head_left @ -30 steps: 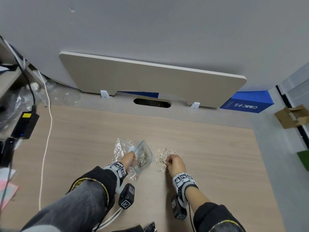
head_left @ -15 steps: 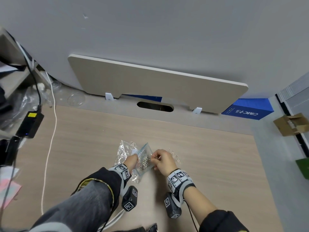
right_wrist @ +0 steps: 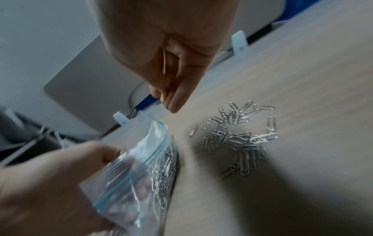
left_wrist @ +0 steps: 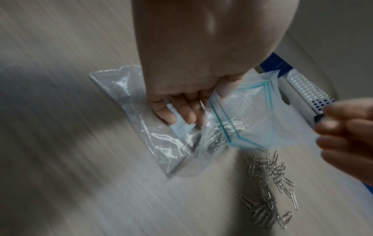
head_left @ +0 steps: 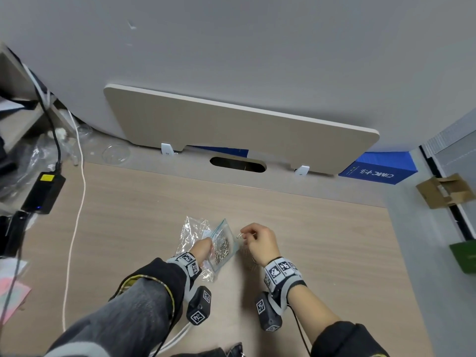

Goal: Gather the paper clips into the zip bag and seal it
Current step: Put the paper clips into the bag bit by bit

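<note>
My left hand (head_left: 203,249) grips the clear zip bag (head_left: 224,243) at its ribbed, blue-lined mouth and holds it open on the wooden table; many paper clips lie inside. In the left wrist view the left hand (left_wrist: 191,103) has its thumb on the zip bag (left_wrist: 252,115) strip. My right hand (head_left: 248,234) hovers just right of the mouth, fingers curled and tips together, with nothing visible between them. Beneath it lies the pile of loose clips (right_wrist: 238,140), also seen as loose clips (left_wrist: 268,183). One clip (right_wrist: 193,131) lies apart, nearer the bag (right_wrist: 131,175).
A crumpled clear wrapper (head_left: 192,230) lies under and left of the bag. At far left are a black power adapter (head_left: 43,191) and a white cable (head_left: 77,202). A beige panel (head_left: 231,124) stands at the back. The table edge runs down the right.
My right hand went from the loose pile to the bag mouth, then drew back to the right above the pile. The left hand kept hold of the bag.
</note>
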The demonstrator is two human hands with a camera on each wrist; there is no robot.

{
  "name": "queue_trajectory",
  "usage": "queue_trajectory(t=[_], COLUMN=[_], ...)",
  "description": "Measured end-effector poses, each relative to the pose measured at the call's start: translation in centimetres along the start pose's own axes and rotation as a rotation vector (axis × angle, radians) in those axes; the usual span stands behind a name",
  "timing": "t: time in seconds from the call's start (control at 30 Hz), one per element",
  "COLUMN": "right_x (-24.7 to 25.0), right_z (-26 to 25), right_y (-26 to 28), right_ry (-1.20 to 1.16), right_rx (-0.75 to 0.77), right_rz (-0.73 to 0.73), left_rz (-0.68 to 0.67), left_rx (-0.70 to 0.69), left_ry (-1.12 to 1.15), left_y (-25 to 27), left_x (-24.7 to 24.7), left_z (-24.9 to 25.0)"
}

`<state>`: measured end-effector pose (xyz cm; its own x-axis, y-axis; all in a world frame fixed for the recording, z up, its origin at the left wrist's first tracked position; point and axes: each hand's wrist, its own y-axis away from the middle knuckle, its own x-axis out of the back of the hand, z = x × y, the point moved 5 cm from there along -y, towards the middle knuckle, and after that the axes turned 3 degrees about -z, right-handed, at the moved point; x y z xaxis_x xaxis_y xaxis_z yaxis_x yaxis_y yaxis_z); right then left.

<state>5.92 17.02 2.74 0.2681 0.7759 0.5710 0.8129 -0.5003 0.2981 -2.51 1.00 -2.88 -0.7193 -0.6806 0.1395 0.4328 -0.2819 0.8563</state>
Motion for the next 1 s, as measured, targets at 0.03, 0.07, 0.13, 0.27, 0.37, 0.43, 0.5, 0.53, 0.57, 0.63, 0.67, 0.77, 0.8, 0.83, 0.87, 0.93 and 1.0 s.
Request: queue_trajectory(t=[0.03,0.07,0.13,0.27,0.37,0.43,0.5,0.53,0.57,0.63,0.67,0.77,0.8,0.83,0.87,0.93,1.0], right_x=[0.6,1.1,1.9,1.9,1.2,1.0,0.7,0.5,0.1,-0.4,-0.3,0.8,1.3,1.4,1.4,0.9,0.2], right_z=[1.2,2.4,4.6,8.1,8.7,8.6,8.5,8.4,8.3,7.9,7.8,7.5,7.5,7.5,7.4,7.2,7.0], right_y=[0.0,0.1,0.5,1.7,1.9,1.7,1.3,1.1,0.8,0.3,0.1,-0.2,-0.3,-0.5,-0.7,-1.0,-1.1], right_ry=[-0.051,-0.058,0.065,0.406,0.486,0.473,0.407,0.367,0.336,0.321,0.318,0.304,0.305,0.312,0.330,0.398,0.468], right_rx=[-0.058,-0.107,-0.191,-0.295,-0.288,-0.310,-0.345,-0.350,-0.343,-0.308,-0.296,-0.302,-0.312,-0.319,-0.320,-0.298,-0.256], right_rz=[0.047,0.075,0.067,-0.022,-0.020,0.010,0.032,0.026,0.006,-0.032,-0.021,0.128,0.168,0.180,0.165,0.086,0.013], left_rz=[-0.011,-0.020,-0.033,-0.038,-0.016,0.001,-0.004,-0.010,-0.015,-0.023,-0.024,-0.023,-0.025,-0.027,-0.030,-0.037,-0.037], left_rx=[0.006,0.006,0.005,0.004,-0.001,0.003,0.000,0.001,0.005,0.006,0.006,0.006,0.006,0.006,0.001,-0.004,-0.005], left_ry=[-0.007,-0.015,-0.026,0.005,0.023,0.051,0.065,0.062,0.059,0.051,0.046,0.052,0.049,0.050,0.052,0.059,0.065], left_y=[-0.1,-0.1,-0.1,-0.4,-0.5,-0.5,-0.6,-0.6,-0.7,-0.9,-0.9,-1.1,-1.1,-1.0,-0.9,-0.9,-0.9], left_x=[0.0,0.0,-0.1,0.1,0.4,0.5,0.5,0.5,0.5,0.5,0.6,0.7,0.7,0.7,0.6,0.6,0.6], left_z=[0.0,0.0,0.0,-0.2,-0.4,-0.5,-0.5,-0.5,-0.6,-0.7,-0.7,-0.8,-0.8,-0.8,-0.7,-0.7,-0.7])
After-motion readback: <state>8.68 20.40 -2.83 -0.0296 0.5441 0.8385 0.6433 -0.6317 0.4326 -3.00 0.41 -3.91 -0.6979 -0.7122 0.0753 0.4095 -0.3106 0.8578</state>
